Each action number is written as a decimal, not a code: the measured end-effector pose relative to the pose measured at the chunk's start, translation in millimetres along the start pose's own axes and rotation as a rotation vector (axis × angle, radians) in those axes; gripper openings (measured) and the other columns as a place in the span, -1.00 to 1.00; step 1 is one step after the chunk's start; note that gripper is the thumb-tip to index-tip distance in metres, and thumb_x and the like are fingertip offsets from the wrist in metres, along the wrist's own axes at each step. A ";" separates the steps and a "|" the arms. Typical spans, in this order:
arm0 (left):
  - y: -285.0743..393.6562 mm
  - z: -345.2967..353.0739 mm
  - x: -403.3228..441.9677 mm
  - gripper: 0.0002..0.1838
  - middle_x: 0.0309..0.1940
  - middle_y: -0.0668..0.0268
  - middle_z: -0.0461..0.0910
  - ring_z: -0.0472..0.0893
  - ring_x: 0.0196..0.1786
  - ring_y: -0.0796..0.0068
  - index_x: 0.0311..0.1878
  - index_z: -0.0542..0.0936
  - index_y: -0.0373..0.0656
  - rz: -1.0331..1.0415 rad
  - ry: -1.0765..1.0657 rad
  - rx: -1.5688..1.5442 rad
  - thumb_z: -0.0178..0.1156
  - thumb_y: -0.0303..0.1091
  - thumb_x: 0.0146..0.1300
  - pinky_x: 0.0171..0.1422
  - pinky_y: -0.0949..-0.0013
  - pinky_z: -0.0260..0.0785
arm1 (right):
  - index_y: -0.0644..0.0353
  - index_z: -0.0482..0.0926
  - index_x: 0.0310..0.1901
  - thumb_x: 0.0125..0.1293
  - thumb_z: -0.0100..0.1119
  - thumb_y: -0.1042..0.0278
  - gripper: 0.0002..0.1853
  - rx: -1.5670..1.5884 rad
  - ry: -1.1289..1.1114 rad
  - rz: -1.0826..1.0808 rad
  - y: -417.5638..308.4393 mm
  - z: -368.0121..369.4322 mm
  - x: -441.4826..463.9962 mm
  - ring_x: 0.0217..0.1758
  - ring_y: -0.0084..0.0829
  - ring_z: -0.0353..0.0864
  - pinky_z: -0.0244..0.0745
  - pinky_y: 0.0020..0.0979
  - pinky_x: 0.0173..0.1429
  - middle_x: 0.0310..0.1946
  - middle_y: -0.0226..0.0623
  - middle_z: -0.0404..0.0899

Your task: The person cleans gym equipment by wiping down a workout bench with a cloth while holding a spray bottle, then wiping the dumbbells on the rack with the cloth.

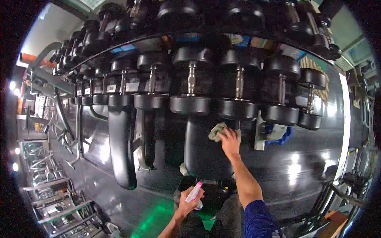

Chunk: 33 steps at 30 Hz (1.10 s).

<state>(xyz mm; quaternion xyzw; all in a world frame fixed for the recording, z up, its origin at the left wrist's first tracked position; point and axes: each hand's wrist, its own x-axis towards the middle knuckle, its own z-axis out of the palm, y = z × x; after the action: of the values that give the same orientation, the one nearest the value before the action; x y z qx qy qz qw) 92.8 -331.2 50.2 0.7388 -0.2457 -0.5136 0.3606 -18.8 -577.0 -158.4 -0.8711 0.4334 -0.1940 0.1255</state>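
Observation:
A light greenish cloth [217, 132] is bunched under the fingers of my right hand [231, 142], on the upper part of a black padded bench [204, 152]. Lower down, my left hand [189, 200] is wrapped round a spray bottle [194, 192] with a pink tip, held near my lap. The bench's top end lies just below a row of black dumbbells with silver handles, the closest being one dumbbell [191, 79] above the cloth.
An upper rack row holds more dumbbells [178, 12]. Another black bench [121, 146] stands to the left. Right of my bench, a blue item [283, 135] lies on the dark floor [293, 166]. Gym machines line the left side.

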 end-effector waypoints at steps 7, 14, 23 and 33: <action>-13.4 -23.5 12.2 -0.87 -0.42 0.25 0.67 0.68 -0.38 0.50 -0.23 0.61 -0.30 -0.034 0.005 0.029 0.25 -0.42 0.28 -0.28 0.44 0.51 | 0.04 0.61 -0.10 0.16 0.25 0.37 -0.76 -0.110 0.146 0.440 24.7 31.5 13.0 -0.07 -0.06 0.53 0.48 -0.04 -0.02 -0.05 -0.22 0.55; -32.6 -40.7 0.2 -0.86 -0.27 0.23 0.67 0.73 -0.26 0.43 -0.12 0.60 -0.32 -0.037 -0.062 0.031 0.16 -0.59 0.25 -0.21 0.41 0.55 | 0.36 0.59 -0.11 0.09 0.33 0.30 -0.63 0.040 0.341 0.886 50.4 50.0 53.1 0.04 0.11 0.53 0.48 0.02 0.10 -0.07 0.11 0.57; -42.0 -44.6 -3.9 -0.88 -0.33 0.19 0.68 0.74 -0.30 0.41 -0.16 0.60 -0.35 -0.083 -0.018 -0.074 0.21 -0.57 0.24 -0.24 0.41 0.56 | 0.28 0.66 -0.22 0.11 0.25 0.33 -0.76 -0.300 0.182 0.575 24.2 72.3 54.8 0.04 0.12 0.54 0.42 0.05 0.19 -0.14 0.06 0.63; -29.3 -34.7 -14.9 -0.84 -0.28 0.22 0.68 0.73 -0.28 0.43 -0.09 0.56 -0.35 -0.046 -0.008 -0.194 0.21 -0.56 0.27 -0.21 0.39 0.56 | -0.26 0.56 0.15 0.35 0.00 0.27 -0.63 -0.031 -0.389 -0.056 -122.5 97.6 113.5 0.33 -0.23 0.44 0.43 -0.05 0.27 0.19 -0.44 0.51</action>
<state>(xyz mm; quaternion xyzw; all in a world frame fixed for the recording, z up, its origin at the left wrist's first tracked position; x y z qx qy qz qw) 119.9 -292.4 43.2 0.7039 -0.1790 -0.5461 0.4175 173.6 -590.7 -172.1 -0.9057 0.3795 -0.0186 0.1880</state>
